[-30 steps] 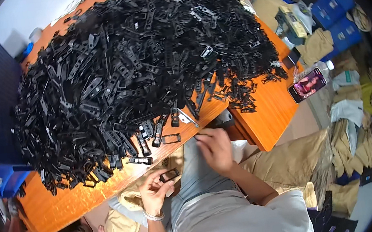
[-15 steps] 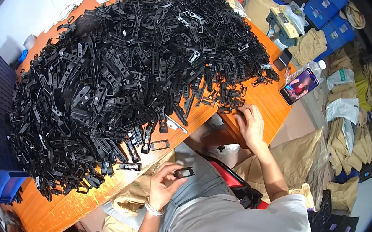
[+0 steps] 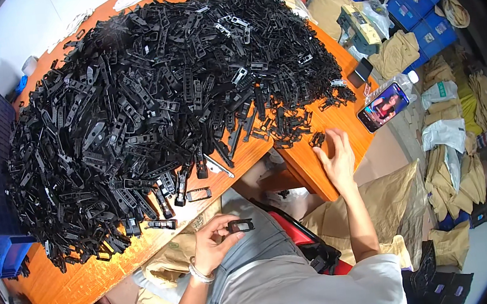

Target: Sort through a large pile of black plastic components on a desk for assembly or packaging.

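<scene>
My left hand pinches a small black rectangular plastic frame with a see-through middle, held over my lap. On the right part of the table my right hand has its fingers apart. A small black plastic piece lies by its thumb and index fingertips; whether they touch it is hard to tell. Just left of that is a small heap of similar black pieces. A huge pile of long black plastic parts covers most of the table. One empty-looking black frame rests at the near edge.
The orange wooden table has a step at its near right. A phone with a lit screen leans against a clear bottle. Blue bins stand at the left. Sacks and crates line the right side.
My right hand has drawn back slightly from the small heap, and one small piece now lies apart by its fingertips. The left hand keeps its hold. The view has shifted a little.
</scene>
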The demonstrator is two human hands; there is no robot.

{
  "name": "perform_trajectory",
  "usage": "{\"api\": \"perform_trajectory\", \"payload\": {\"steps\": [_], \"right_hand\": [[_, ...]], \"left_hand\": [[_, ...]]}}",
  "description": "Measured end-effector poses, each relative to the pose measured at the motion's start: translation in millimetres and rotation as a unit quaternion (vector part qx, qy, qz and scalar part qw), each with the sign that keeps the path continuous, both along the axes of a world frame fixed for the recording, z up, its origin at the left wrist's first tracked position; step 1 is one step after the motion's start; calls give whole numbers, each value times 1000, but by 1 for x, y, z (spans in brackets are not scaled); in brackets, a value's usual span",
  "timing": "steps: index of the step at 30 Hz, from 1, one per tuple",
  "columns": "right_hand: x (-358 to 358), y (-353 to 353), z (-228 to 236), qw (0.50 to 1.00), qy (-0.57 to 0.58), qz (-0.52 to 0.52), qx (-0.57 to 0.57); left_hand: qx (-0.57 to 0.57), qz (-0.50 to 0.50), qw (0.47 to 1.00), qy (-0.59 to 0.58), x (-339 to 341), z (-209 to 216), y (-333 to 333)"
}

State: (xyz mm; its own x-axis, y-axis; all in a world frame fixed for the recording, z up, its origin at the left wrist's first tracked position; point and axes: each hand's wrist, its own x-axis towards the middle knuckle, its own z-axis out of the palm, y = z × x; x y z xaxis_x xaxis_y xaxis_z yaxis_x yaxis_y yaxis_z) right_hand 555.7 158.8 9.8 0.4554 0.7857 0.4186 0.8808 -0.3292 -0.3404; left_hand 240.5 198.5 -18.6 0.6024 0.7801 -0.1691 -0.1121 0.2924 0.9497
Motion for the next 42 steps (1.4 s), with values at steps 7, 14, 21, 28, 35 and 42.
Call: {"api": "perform_trajectory", "payload": {"steps": [7, 14, 21, 28, 35, 42], "right_hand": [[19, 1, -4, 996, 63, 53, -29], [33, 4, -22, 849, 454, -9, 269], [33, 3, -8, 683, 640, -8, 351], [-116, 19, 38, 734, 653, 185, 4], [-153, 23, 18, 800, 479, 360, 37], [-155, 23, 21, 854, 314, 410, 58]], "left_hand": [[2, 0, 1000, 8, -3, -1, -2], [-11, 22, 1000, 1, -8, -1, -3], [-31, 56, 996, -65, 1, 11, 1], [-19, 72, 994, -83, 6, 21, 1], [24, 123, 991, -37, -6, 28, -3], [-4, 144, 989, -43, -9, 30, -3]]}}
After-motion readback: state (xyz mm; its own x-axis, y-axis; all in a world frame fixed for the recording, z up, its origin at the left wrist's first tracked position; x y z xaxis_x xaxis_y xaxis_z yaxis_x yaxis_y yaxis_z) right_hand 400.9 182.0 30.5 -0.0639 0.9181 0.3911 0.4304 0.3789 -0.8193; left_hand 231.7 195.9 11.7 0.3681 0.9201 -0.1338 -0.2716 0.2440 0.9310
